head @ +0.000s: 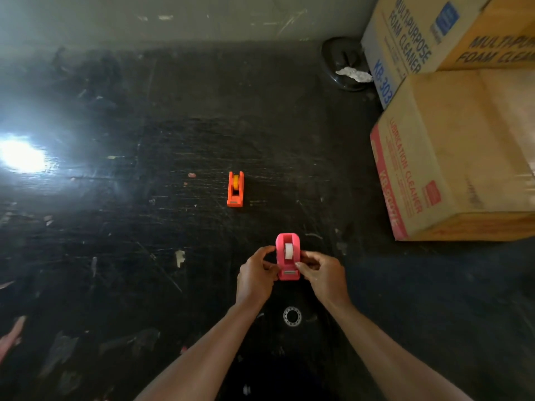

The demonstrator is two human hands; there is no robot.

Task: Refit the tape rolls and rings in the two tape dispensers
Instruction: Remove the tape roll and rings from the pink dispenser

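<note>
Pink dispenser (287, 256), sides hidden by fingers (267, 251)

Two bare forearms, no sleeves, left hand (256, 277) and right hand (324, 274) bare, no rings, watch or gloves visible

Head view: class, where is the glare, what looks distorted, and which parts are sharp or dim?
Head view: strong glare washes out the dark floor at left; wide-angle bending curves the cardboard boxes; the pink dispenser between both hands is fairly sharp; the orange dispenser is clear; the lower corners are dim.
</note>
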